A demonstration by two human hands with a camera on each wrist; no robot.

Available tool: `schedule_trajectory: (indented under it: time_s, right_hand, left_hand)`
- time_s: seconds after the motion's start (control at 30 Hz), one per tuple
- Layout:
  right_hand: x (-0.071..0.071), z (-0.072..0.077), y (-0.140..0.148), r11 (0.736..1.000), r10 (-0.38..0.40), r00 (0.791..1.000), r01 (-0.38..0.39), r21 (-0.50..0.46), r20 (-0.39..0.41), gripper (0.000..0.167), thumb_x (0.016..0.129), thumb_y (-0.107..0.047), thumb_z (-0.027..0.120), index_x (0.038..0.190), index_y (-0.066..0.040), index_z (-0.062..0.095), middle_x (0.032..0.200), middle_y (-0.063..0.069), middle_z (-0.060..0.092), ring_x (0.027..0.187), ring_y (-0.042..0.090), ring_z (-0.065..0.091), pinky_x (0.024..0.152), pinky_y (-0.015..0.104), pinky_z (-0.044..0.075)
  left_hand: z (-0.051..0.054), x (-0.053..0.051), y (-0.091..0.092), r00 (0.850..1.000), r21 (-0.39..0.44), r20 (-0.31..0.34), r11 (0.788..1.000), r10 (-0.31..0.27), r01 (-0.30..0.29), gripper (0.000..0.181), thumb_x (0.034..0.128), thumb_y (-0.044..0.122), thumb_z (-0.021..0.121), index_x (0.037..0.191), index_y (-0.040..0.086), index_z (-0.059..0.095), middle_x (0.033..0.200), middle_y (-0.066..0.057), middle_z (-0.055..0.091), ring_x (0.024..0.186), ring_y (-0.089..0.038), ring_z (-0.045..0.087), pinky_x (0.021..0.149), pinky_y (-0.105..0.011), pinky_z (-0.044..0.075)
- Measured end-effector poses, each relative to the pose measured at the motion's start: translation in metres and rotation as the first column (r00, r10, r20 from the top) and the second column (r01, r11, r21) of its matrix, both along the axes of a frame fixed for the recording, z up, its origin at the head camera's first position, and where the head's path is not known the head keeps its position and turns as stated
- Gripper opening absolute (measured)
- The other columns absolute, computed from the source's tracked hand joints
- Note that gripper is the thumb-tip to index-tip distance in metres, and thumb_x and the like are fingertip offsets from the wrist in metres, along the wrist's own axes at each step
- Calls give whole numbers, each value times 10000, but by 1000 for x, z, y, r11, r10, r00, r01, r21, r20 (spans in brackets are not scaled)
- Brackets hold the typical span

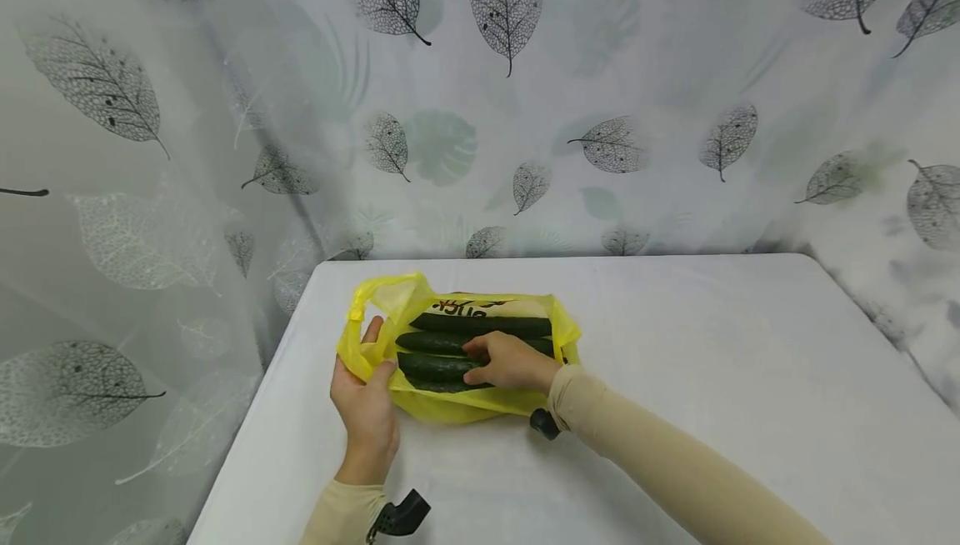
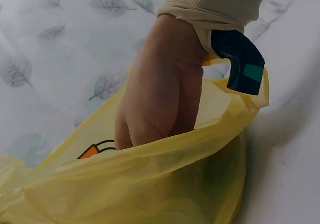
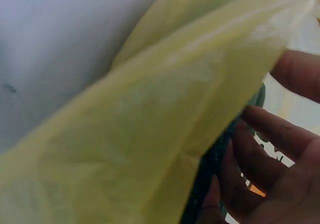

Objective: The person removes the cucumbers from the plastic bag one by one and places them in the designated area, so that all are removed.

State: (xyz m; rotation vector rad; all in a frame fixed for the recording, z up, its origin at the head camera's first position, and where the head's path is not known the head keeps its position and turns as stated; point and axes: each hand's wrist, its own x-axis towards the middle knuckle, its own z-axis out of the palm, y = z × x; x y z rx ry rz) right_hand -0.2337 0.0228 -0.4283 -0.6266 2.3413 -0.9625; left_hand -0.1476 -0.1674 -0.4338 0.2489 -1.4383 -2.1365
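Observation:
A yellow plastic bag (image 1: 468, 412) lies on its side on the white table, its mouth held wide. Inside it, several dark green cucumbers lie in a row, among them a front cucumber (image 1: 431, 367) and a back cucumber (image 1: 480, 325). My left hand (image 1: 365, 420) grips the bag's left rim, thumb inside the edge and fingers behind. Reaching in from the right, my right hand (image 1: 513, 362) holds a front cucumber between thumb and fingers. In the right wrist view, curled fingers (image 3: 260, 164) touch a dark cucumber (image 3: 207, 169), partly hidden by plastic.
The white table (image 1: 712, 362) extends to the right of the bag. A leaf-printed curtain (image 1: 645, 95) hangs behind the table and along its left side. A black wrist camera (image 1: 403, 513) sits on the left wrist and another (image 1: 544, 423) on the right.

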Motion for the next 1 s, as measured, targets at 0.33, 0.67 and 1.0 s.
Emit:
schedule_trajectory:
  time_s: [0.33,0.67,1.0]
  right_hand:
    - [4,-11,-6,997,-31,985,43,68,-170,470,926,-206,757,1368,-104,636,1326,15,649,1293,297,532,1110,534,388]
    - [4,-9,-5,996,24,971,-2,94,-239,347,937,-130,736,1280,-89,699,1222,76,644,1172,273,592,997,415,505]
    - [8,-13,-5,969,158,912,-69,237,-379,324,976,-165,690,1287,-75,686,1224,93,671,1186,299,593,1091,442,427]
  left_hand:
    - [-2,0,2,1000,-5,3,1000,-21,21,670,877,-247,432,1502,-9,384,1439,-134,562,1378,-218,472,1082,-260,418]
    - [-3,-2,0,1000,0,-13,1000,-29,29,676,880,-245,433,1506,5,387,1435,-114,569,1379,-211,471,1082,-262,417]
    - [-4,-1,2,999,3,-10,999,-32,32,666,876,-240,434,1501,-11,394,1446,-171,548,1373,-227,478,1080,-262,423]
